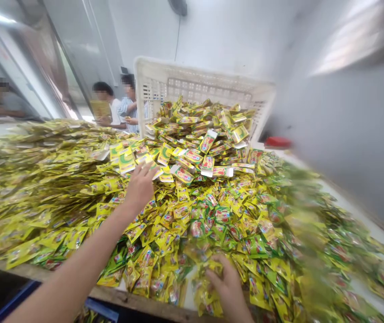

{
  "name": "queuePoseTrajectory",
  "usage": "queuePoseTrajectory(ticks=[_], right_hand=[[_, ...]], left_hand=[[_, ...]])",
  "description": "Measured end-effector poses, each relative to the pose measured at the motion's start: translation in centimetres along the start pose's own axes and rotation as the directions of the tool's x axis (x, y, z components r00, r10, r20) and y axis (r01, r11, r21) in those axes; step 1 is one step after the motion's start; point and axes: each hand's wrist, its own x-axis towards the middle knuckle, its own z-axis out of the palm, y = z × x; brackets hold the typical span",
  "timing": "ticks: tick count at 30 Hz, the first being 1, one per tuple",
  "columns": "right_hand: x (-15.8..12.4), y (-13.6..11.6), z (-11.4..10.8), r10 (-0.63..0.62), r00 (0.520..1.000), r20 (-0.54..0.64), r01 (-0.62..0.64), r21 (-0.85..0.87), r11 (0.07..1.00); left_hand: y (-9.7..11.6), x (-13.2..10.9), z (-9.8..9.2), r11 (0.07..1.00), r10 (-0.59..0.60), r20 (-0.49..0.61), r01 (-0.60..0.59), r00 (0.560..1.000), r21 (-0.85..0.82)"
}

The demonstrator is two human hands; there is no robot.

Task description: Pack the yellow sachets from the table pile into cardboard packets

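Observation:
A large heap of small yellow and green sachets [212,211] covers the table. My left hand [140,185] reaches forward over the heap, its fingers stretched toward the sachets spilling from a tipped white crate [192,83]. My right hand [226,283] is low near the table's front edge, fingers curled round a bunch of yellow sachets [205,294].
The white perforated crate leans on its side at the back, sachets pouring out of it. The table's wooden front edge [138,301] runs below my arms. A red object [277,141] lies at the back right. Other people stand at the back left by a wall.

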Motion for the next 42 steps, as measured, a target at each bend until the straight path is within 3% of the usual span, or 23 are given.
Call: queuePoseTrajectory(ticks=[4, 8, 10, 11, 12, 13, 14, 15, 17, 19, 21, 23, 26, 31, 34, 37, 39, 42], right_hand=[[-0.4, 0.6, 0.6, 0.027, 1.000, -0.008, -0.027, -0.028, 0.999], [-0.5, 0.2, 0.8, 0.065, 0.997, -0.046, -0.065, -0.004, 0.998], [-0.5, -0.8, 0.3, 0.043, 0.998, -0.044, -0.043, 0.017, 0.999], [-0.5, -1.6, 0.0, 0.025, 0.999, -0.044, -0.023, 0.029, 0.999], [-0.5, -2.6, -0.3, 0.001, 0.998, -0.059, 0.002, 0.041, 0.999], [-0.5, -3.6, -0.6, -0.028, 0.996, -0.084, 0.032, 0.044, 0.999], [-0.3, -4.7, -0.9, -0.069, 0.990, -0.122, 0.073, 0.035, 0.997], [-0.2, -5.7, -1.1, -0.122, 0.979, -0.161, 0.124, 0.004, 0.992], [0.3, -7.0, -1.2, -0.256, 0.956, -0.140, 0.240, -0.122, 0.963], [0.6, -7.2, -1.2, -0.382, 0.924, -0.009, 0.365, -0.283, 0.887], [0.8, -6.2, -1.1, -0.453, 0.880, 0.141, 0.468, -0.418, 0.779], [0.8, -5.0, -1.0, -0.456, 0.855, 0.246, 0.513, -0.521, 0.682], [0.7, -3.9, -1.0, -0.379, 0.873, 0.308, 0.482, -0.669, 0.567], [1.0, -5.5, -0.6, -0.247, 0.873, 0.420, 0.487, -0.782, 0.389], [1.0, -6.8, -0.7, -0.202, 0.834, 0.514, 0.548, -0.731, 0.406], [1.2, -7.3, -1.0, -0.206, 0.840, 0.501, 0.532, -0.689, 0.493], [1.6, -7.0, -0.9, -0.233, 0.853, 0.466, 0.514, -0.676, 0.528], [2.1, -5.5, -0.5, -0.289, 0.820, 0.494, 0.570, -0.653, 0.499]], left_hand=[[-3.1, 4.5, -1.2, 0.976, 0.059, -0.008, -0.056, 0.998, 0.213], [-2.4, 4.0, -1.8, 0.978, 0.033, -0.132, -0.005, 0.991, 0.210], [-0.4, 1.2, -1.3, 0.990, -0.074, -0.208, 0.096, 0.975, 0.100], [0.9, -0.9, -0.7, 0.987, -0.163, -0.187, 0.163, 0.969, -0.015], [2.3, -3.3, 0.2, 0.955, -0.259, -0.083, 0.242, 0.962, -0.172], [3.8, -6.1, 1.4, 0.882, -0.294, 0.162, 0.333, 0.942, -0.333], [5.2, -8.9, 2.8, 0.782, -0.278, 0.388, 0.441, 0.879, -0.440], [6.4, -11.7, 4.2, 0.694, -0.265, 0.517, 0.533, 0.814, -0.484], [8.1, -16.6, 7.0, 0.551, -0.214, 0.647, 0.638, 0.731, -0.539], [8.7, -19.8, 9.1, 0.458, -0.215, 0.676, 0.684, 0.705, -0.568], [8.4, -21.3, 10.2, 0.421, -0.247, 0.674, 0.704, 0.696, -0.572], [7.9, -21.7, 10.3, 0.429, -0.269, 0.668, 0.707, 0.694, -0.562], [7.6, -21.7, 9.6, 0.469, -0.263, 0.660, 0.691, 0.704, -0.550], [8.0, -22.3, 9.6, 0.491, -0.266, 0.627, 0.663, 0.732, -0.565], [7.8, -22.7, 10.1, 0.401, -0.246, 0.661, 0.695, 0.709, -0.596], [7.6, -22.9, 10.2, 0.297, -0.216, 0.693, 0.722, 0.688, -0.624], [7.5, -23.0, 10.1, 0.255, -0.222, 0.687, 0.722, 0.692, -0.644], [7.4, -23.0, 10.0, 0.225, -0.232, 0.679, 0.717, 0.697, -0.659]])
